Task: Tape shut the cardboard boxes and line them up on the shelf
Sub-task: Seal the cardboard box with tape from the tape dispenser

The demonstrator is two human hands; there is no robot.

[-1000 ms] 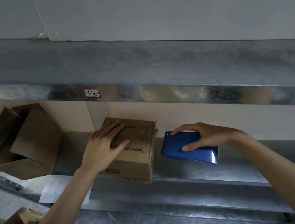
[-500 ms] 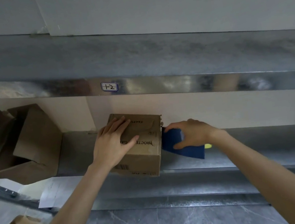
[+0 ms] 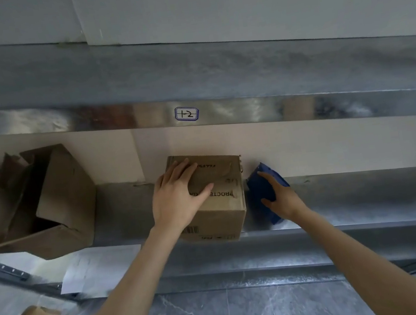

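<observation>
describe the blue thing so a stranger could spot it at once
Find the metal shelf below the 1-2 label. A closed cardboard box sits there; just right of it, the right hand holds the blue tool. Nothing else on that shelf is blue.

Left hand [image 3: 177,201] and right hand [image 3: 283,200] on arms [image 3: 129,288] apparently bare throughout.

Box [image 3: 213,196] on shelf [image 3: 340,197], dispenser [image 3: 262,192] right.

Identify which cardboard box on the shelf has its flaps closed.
The middle box, under the left hand and beside the blue tape dispenser: its top flaps lie flat. The larger box at the left of the shelf gapes open, flaps splayed.
</observation>
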